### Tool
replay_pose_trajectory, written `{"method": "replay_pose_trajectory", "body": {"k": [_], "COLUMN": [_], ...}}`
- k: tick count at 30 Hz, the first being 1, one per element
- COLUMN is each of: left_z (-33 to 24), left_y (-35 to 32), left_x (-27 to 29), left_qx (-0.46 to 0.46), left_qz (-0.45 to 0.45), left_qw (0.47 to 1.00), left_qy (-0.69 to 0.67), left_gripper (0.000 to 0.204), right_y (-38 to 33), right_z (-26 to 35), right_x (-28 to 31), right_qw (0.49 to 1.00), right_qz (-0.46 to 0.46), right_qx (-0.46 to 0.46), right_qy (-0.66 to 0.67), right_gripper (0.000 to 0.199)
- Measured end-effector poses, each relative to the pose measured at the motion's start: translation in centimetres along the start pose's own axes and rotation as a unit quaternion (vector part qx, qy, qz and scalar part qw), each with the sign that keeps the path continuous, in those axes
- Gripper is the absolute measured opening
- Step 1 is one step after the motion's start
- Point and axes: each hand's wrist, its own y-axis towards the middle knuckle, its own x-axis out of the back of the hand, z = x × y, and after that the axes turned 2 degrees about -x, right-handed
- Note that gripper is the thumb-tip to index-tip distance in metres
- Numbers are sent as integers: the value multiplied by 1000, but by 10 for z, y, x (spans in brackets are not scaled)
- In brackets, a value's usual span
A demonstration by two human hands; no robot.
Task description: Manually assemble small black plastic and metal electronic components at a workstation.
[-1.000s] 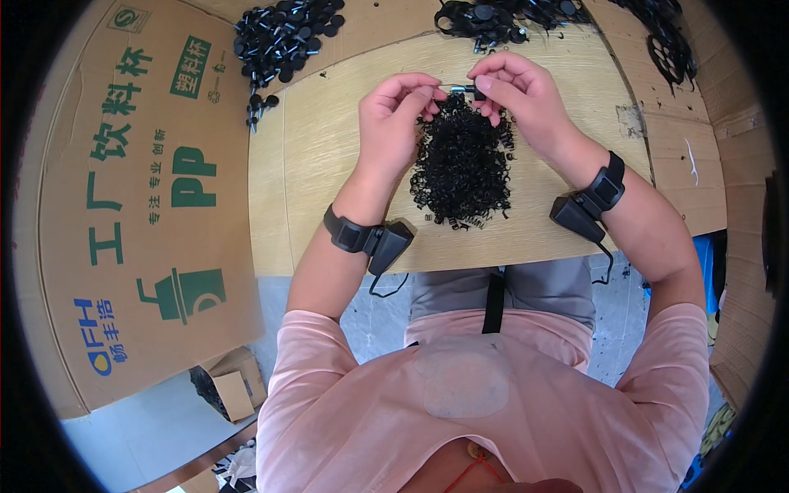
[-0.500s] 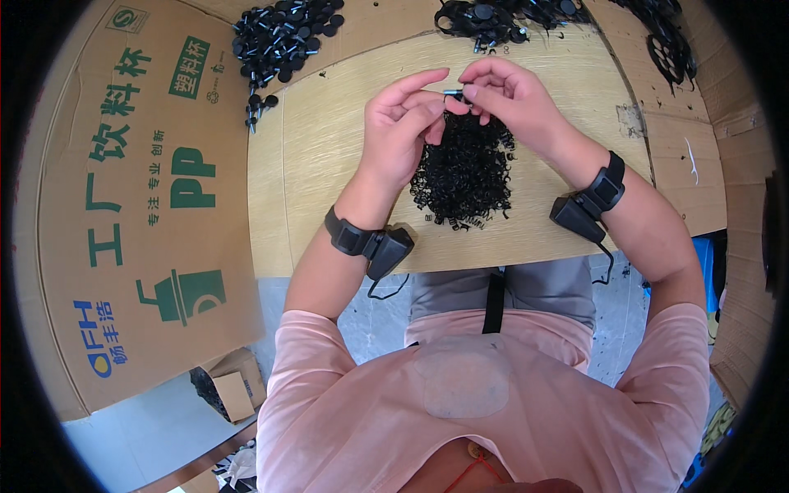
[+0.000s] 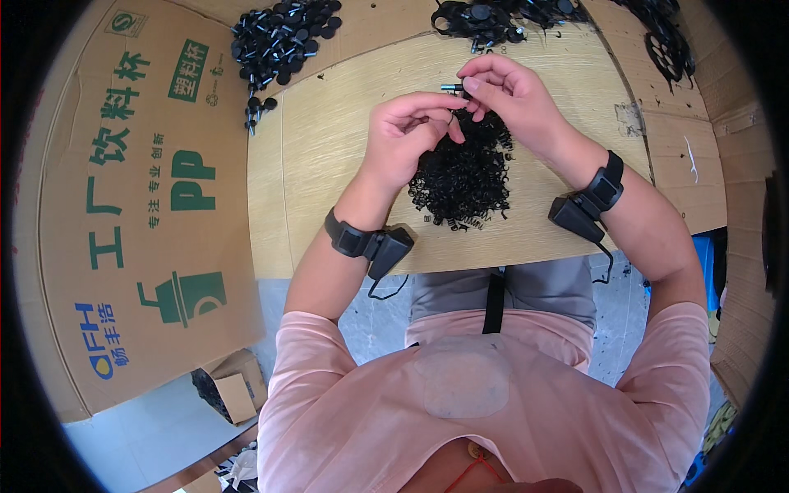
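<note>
My right hand [image 3: 507,89] pinches a black-headed screw [image 3: 451,87], its short metal shank pointing left. The black head is mostly hidden by my thumb and fingers. Just beside it, my left hand [image 3: 408,135] is curled, with the index finger reaching toward the screw. A thin dark strip [image 3: 451,119] shows at the left thumb and fingertips, partly hidden. Below both hands, a heap of small curly black shavings [image 3: 460,181] lies on the wooden board [image 3: 337,181].
Many black-headed screws [image 3: 283,37] are piled at the far left. More black parts [image 3: 485,18] lie at the back, and black looped strips [image 3: 662,49] at the far right. A tall printed carton [image 3: 148,222] stands on the left; a cardboard wall [image 3: 744,156] rises on the right.
My left fingers have moved slightly down and away from the screw's shank, and the index finger now points right. The right hand still holds the screw, almost unmoved.
</note>
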Motion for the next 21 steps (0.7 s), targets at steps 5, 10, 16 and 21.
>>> {"method": "replay_pose_trajectory", "body": {"k": [5,10,16,21], "left_z": [3,0,1,1], "left_y": [0,5,9,8], "left_x": [3,-5,-8,-7], "left_qx": [-24,-36,1,-11], "left_qz": [-35,-163,-191,-181], "left_qw": [999,986,980,980], "left_qy": [10,9,57,81], "left_gripper": [29,32,33,31], "right_y": [-2,-8,-11,-11], "right_z": [1,7,10,8], "right_x": [-4,-8,-8,-7], "right_qw": [999,993,987,984], "right_qz": [15,40,87,105], "right_qx": [-24,3,25,50], "right_qy": [-45,-107,-133,-138], "right_gripper": [23,23,22,22]}}
